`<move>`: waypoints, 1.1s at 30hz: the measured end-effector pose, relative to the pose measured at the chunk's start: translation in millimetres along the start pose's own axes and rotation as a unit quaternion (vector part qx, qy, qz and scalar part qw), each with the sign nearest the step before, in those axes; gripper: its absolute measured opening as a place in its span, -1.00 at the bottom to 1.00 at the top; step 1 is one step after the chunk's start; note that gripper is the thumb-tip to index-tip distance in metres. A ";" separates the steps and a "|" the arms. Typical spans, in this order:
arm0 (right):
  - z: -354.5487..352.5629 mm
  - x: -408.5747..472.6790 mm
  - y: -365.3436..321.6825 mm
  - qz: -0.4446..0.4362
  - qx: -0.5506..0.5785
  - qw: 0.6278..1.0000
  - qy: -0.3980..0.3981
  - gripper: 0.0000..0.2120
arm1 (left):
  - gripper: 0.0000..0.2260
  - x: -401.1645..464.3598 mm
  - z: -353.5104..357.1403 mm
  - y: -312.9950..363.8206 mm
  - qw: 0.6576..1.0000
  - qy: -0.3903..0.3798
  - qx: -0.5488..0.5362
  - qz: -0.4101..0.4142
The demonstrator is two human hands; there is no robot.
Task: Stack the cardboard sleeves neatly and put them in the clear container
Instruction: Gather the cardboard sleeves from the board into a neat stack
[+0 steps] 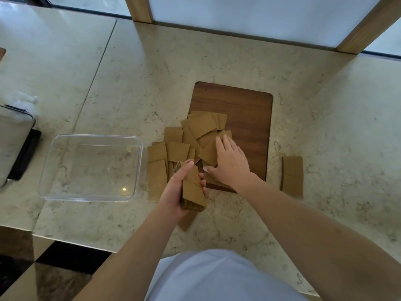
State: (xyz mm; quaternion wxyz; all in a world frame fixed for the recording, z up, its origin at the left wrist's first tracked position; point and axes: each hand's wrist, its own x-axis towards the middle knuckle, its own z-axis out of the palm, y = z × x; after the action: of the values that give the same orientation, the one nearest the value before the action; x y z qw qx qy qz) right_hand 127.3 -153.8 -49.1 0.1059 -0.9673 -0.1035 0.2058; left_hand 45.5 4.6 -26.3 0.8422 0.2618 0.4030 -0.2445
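Note:
Several brown cardboard sleeves (201, 127) lie scattered in a loose pile across the near left corner of a dark wooden board (249, 118) and the marble counter beside it. My left hand (173, 192) is shut on a stack of sleeves (193, 192), held above the counter. My right hand (230, 161) lies flat, fingers spread, on sleeves in the pile. The clear container (138, 161) stands to the left of the pile with nothing in it. One sleeve (293, 175) lies apart at the right, and another (186, 221) shows beneath my left hand.
A metal appliance with a black base (19, 146) stands at the left edge, with crumpled clear plastic (23, 98) behind it. The counter's front edge (65, 241) runs close to my body. Wooden window posts (138, 7) rise at the back.

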 end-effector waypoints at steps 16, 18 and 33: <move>-47.8 -22.5 25.1 0.008 0.120 0.966 0.230 -0.82 | -0.67 5.6 13.2 1.3 1.000 0.009 0.014 -0.016; -51.7 -34.9 26.7 0.053 0.267 0.934 0.230 -0.89 | -0.65 4.3 18.7 -4.1 1.000 0.004 0.023 -0.017; -42.6 -73.6 -0.6 0.325 0.668 0.665 0.074 -0.76 | -0.40 -4.3 30.5 -22.3 0.994 -0.068 0.033 0.077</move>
State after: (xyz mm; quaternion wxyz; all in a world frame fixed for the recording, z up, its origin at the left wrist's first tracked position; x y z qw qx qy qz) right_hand 79.3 -178.1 16.7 0.6571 -0.6219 0.3912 0.1685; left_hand 46.1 -30.5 -11.8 0.8749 0.3026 0.3149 -0.2095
